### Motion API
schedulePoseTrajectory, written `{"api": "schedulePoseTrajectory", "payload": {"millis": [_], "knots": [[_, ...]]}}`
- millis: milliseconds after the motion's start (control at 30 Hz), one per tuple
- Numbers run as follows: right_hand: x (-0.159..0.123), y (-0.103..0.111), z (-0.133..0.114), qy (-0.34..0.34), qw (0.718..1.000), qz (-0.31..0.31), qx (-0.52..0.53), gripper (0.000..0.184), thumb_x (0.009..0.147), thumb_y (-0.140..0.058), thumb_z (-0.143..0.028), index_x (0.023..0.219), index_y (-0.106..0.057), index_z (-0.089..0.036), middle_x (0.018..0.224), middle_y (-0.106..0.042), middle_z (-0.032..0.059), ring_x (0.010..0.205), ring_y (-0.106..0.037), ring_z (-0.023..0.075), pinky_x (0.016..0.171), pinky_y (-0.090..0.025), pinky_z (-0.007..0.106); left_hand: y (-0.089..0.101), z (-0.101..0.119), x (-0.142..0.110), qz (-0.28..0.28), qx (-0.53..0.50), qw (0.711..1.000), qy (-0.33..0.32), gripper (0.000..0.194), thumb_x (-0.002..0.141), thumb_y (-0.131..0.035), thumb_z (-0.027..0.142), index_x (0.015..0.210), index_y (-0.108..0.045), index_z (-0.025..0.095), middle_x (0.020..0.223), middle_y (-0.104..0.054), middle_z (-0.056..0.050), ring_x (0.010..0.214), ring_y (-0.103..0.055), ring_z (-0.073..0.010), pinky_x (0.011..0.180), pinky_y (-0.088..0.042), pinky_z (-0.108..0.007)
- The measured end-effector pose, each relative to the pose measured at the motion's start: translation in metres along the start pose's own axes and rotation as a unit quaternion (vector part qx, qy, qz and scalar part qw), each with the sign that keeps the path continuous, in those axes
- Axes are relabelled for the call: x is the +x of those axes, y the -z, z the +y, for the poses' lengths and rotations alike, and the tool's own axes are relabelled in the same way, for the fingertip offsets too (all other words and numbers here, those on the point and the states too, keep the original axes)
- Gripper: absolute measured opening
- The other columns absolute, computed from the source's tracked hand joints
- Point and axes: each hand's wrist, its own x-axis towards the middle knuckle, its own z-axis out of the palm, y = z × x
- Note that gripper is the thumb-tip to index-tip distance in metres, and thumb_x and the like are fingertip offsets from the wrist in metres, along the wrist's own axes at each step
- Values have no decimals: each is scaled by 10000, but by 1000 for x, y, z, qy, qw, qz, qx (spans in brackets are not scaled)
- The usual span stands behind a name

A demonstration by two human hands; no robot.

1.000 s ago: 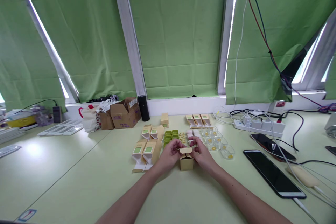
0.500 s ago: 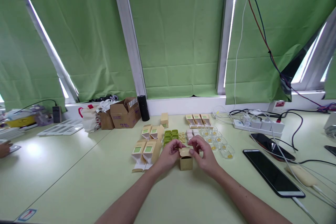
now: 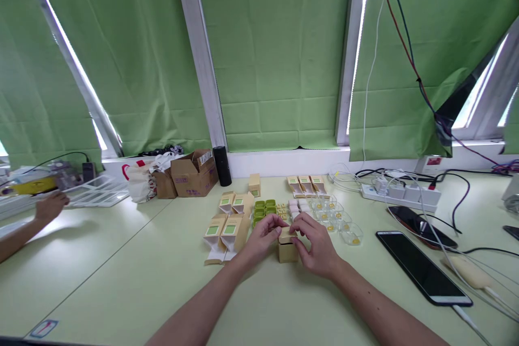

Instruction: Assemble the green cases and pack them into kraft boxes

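Note:
A small tan cardboard box [image 3: 288,252] stands on the table between my hands, its lid flap folded down over the top. My left hand [image 3: 266,233] grips the box's upper left side, fingers curled. On the other side, my right hand [image 3: 314,242] pinches the lid at its right edge with thumb and fingers. Just beyond my hands sit green cups [image 3: 270,205], small tan pieces [image 3: 281,208] and pale pink pieces [image 3: 298,205], partly hidden by my fingers. Clear plastic cups [image 3: 351,233] with yellow bits inside stand to the right.
Tan boxes with green windows [image 3: 229,231] stand left of my hands; similar ones [image 3: 307,186] are at the back. Phones [image 3: 421,266], cables and a power strip [image 3: 399,195] lie right. A brown carton [image 3: 193,177] and black cylinder [image 3: 221,166] stand behind. Another person's hand [image 3: 51,205] reaches in far left.
The box's lid flap, raised before, has come down onto the box. My right hand has shifted over the lid. Another person's hand has come in from the left.

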Motion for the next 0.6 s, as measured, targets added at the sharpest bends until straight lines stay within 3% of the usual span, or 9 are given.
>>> {"api": "schedulePoseTrajectory", "payload": {"millis": [600], "knots": [[-2,-2,1,9,999,-21,-38,143,852,-570,-123,883,-561,-262,893,-586,53,776,-581,228,677,-439,339,-1,2,-3,-13,23,1000,-2,409,863,-774,512,1047,-634,175,1079,-649,-94,1051,-614,-252,909,-476,-344]]}}
